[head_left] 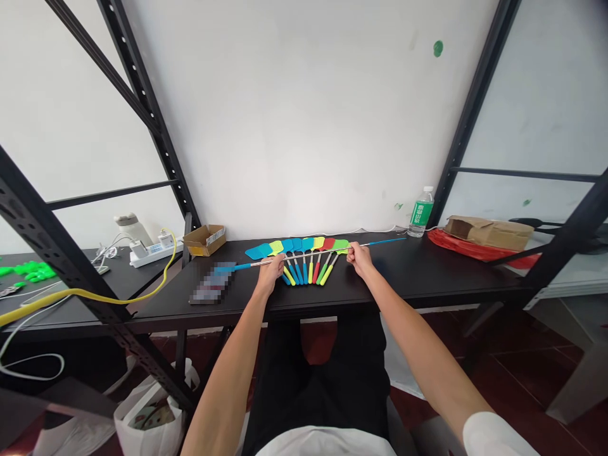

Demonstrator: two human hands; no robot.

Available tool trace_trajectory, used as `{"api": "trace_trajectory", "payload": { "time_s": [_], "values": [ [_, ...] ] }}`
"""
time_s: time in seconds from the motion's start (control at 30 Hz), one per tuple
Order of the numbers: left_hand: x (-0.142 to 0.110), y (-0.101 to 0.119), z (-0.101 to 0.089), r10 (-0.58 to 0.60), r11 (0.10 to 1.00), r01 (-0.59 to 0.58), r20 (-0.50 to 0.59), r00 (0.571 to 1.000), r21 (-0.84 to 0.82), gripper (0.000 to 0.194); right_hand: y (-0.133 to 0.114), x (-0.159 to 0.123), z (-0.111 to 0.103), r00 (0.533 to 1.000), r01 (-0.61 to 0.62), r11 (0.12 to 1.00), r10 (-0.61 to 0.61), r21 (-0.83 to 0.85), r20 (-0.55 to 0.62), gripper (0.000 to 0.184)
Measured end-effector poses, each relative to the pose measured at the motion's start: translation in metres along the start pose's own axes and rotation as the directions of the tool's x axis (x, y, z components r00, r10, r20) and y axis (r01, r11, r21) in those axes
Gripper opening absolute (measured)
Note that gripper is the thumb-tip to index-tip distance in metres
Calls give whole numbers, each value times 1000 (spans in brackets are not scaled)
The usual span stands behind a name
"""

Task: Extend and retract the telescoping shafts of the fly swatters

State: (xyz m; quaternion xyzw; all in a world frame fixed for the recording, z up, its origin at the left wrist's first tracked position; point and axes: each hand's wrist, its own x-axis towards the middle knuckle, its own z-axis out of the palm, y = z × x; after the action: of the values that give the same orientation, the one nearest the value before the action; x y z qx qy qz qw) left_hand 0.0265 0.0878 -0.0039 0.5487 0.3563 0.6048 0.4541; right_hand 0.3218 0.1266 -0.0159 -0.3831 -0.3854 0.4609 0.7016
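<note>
Both hands grip an extended telescopic fly swatter (316, 254) with a thin metal shaft, held almost level above the black table. My left hand (272, 269) is closed round the shaft near the blue handle, which points left. My right hand (360, 258) pinches the shaft toward the other end, where the blue head shows edge-on. Below and behind the shaft, several fly swatters (304, 244) lie fanned out in a row, their blue, yellow, red and green heads toward the wall and their handles toward me. The held shaft partly covers them.
A blurred flat item (213, 284) lies on the table at left, near an open cardboard box (205, 240). A water bottle (421, 212) stands at back right, beside a brown paper package (489, 232) on red plastic. A yellow cable (90, 294) crosses the left shelf post.
</note>
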Motion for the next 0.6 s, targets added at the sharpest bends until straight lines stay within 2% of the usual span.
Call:
{"api": "trace_trajectory", "payload": {
  "time_s": [0.23, 0.43, 0.6],
  "values": [
    [1, 7, -3, -6, 1000, 6, 7, 1000, -16, 46, -15, 4, 3, 999, 25, 1000, -26, -9, -39, 29],
    [5, 23, -16, 9, 1000, -9, -16, 1000, -29, 48, -34, 10, -3, 994, 64, 998, -64, 0, -88, 29],
    [-3, 26, -28, 6, 1000, -6, -5, 1000, -22, 47, -32, 10, -11, 994, 67, 998, -68, -10, -84, 30]
  ]
}}
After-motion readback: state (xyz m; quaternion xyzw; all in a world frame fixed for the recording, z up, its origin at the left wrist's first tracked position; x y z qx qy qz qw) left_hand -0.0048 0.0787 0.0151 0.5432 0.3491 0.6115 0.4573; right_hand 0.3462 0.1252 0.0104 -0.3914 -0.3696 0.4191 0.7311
